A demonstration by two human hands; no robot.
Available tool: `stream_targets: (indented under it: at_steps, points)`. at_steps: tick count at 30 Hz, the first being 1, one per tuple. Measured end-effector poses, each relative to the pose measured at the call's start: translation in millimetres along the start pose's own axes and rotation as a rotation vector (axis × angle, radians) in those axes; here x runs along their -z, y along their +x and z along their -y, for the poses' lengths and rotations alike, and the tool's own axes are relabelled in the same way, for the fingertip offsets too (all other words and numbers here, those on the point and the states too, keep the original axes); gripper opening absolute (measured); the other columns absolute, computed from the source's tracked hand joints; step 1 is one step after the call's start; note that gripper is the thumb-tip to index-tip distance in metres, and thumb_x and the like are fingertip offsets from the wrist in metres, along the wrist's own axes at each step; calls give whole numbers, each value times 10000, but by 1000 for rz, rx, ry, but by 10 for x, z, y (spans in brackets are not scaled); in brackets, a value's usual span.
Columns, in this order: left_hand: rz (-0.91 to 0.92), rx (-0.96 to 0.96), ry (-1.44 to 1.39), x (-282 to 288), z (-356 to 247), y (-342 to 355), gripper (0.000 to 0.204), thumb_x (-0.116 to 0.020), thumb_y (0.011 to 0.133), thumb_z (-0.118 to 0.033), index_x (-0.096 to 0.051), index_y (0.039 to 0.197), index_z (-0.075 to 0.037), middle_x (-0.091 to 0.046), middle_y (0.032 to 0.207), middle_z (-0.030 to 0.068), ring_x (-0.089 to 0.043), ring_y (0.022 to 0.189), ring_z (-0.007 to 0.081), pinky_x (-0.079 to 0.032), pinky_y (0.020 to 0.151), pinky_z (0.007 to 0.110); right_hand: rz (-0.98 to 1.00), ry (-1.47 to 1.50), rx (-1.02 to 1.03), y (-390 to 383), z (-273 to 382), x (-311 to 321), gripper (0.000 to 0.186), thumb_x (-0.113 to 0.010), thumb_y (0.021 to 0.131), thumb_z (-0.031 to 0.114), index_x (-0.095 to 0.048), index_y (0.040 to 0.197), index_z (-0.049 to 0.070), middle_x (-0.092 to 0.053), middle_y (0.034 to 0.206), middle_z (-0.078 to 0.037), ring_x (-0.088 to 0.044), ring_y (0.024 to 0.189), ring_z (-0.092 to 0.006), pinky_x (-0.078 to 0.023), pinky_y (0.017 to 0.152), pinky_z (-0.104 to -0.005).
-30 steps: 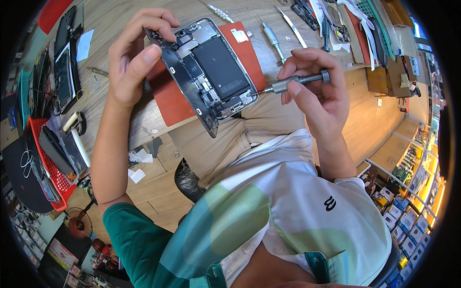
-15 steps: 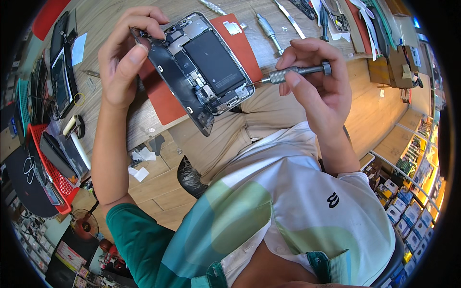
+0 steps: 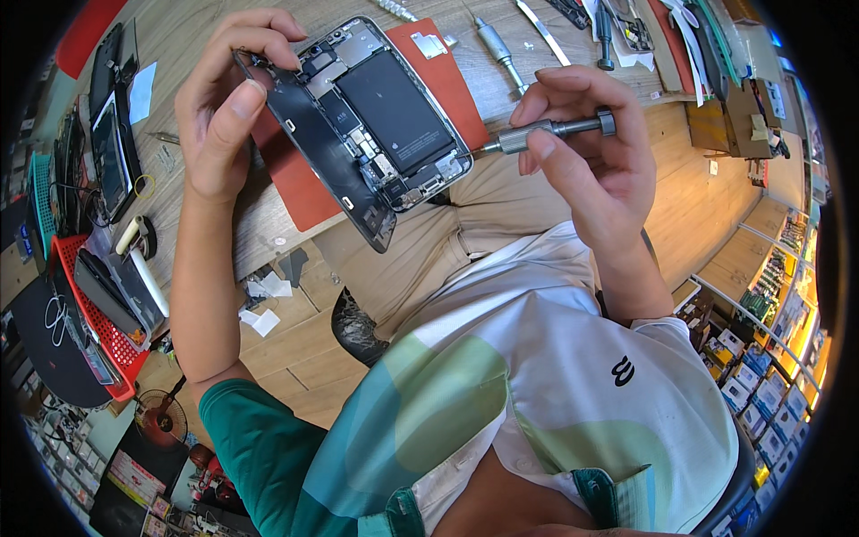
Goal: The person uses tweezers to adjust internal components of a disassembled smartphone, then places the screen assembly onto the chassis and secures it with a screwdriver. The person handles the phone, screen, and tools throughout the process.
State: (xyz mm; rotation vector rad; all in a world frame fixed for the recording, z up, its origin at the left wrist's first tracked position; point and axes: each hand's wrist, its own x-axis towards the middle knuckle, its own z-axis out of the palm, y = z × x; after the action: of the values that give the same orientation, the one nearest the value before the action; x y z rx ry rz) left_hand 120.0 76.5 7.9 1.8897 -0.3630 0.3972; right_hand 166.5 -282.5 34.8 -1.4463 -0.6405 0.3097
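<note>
An opened smartphone [image 3: 394,116] is held tilted above the red-brown mat, its black battery and inner parts facing up. Its screen panel [image 3: 327,157] hangs folded out along the left side. My left hand [image 3: 224,107] grips the far left corner between thumb and fingers. Between the thumb and fingertips of my right hand [image 3: 595,152] is a grey precision screwdriver [image 3: 541,136], pointing left. Its tip comes to the phone's lower right edge; whether it touches the phone I cannot tell.
Under the phone lies the red-brown mat [image 3: 309,201], with small metal plates [image 3: 429,45] on it. Another screwdriver [image 3: 497,49] and tweezers [image 3: 544,34] lie at the back of the table. A red basket [image 3: 94,313] holding phone parts stands at the left.
The phone has shifted slightly left and up with my left hand. The screwdriver's tip has moved from over the phone's lower right corner to its outer edge.
</note>
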Motion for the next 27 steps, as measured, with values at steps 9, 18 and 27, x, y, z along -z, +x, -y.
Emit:
stream_targets:
  at_steps: [9, 18, 27]
  points:
    - [-6, 1, -32, 2, 13, -10, 646, -621, 940, -597, -676, 1084, 30, -608, 1318, 240, -564, 1273, 312, -369, 1149, 437, -5, -13, 12, -11, -13, 25, 485, -703, 982, -87, -559, 1441, -22, -685, 1180, -120, -634, 1095, -135, -532, 850, -249]
    - [-9, 31, -20, 6, -15, -10, 642, -636, 929, -599, -681, 1082, 22, -617, 1315, 218, -569, 1261, 301, -378, 1137, 415, -30, 22, 9, -28, -1, 18, 488, -696, 984, -89, -545, 1445, -37, -695, 1172, -145, -652, 1063, -135, -549, 845, -250]
    - [-11, 30, 0, -7, -44, -12, 651, -624, 931, -605, -680, 1081, 25, -617, 1317, 222, -575, 1254, 301, -382, 1129, 417, -26, 3, 17, -16, -15, -22, 493, -698, 973, -93, -547, 1440, -51, -690, 1180, -143, -650, 1092, -140, -545, 856, -257]
